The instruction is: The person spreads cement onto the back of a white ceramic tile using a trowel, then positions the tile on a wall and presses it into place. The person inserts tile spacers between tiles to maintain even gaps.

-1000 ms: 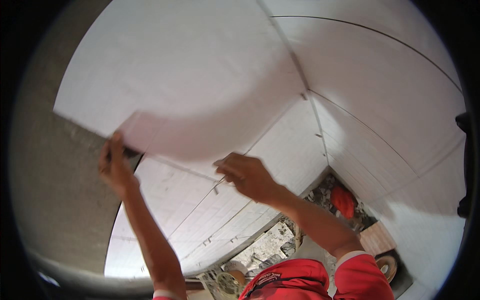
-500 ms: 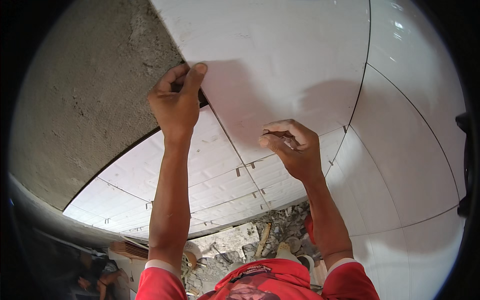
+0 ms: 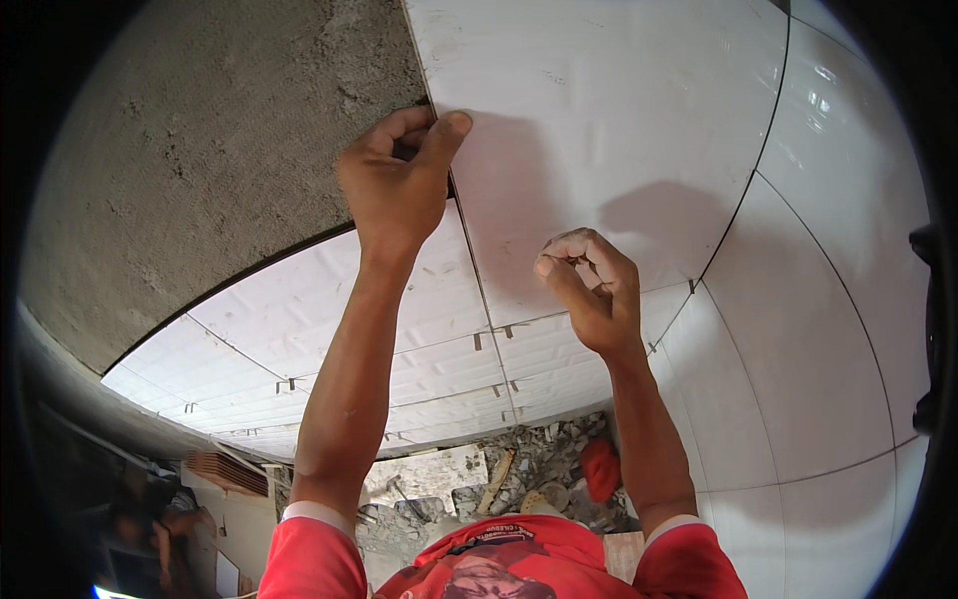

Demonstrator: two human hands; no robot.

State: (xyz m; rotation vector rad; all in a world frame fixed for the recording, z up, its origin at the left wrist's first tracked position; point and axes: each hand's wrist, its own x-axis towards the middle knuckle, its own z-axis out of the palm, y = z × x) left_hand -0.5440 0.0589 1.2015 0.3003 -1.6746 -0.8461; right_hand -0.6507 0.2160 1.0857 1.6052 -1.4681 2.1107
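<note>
Head view: left hand (image 3: 394,185) pinches the left edge of a large white wall tile (image 3: 599,130) beside bare grey cement (image 3: 200,170), right hand (image 3: 589,290) loosely curled against the tile's face.

left hand (image 3: 394,185): fingertips hidden behind tile edge (image 3: 439,150) | rubble (image 3: 539,469): blurred

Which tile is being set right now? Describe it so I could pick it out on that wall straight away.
Start at the bare grey cement wall at upper left. The large white tile bordering it on the right is the one: the left hand grips its lower left corner, the right hand sits by its lower edge. Unlike the ribbed tiles below, it is smooth and glossy.
</note>
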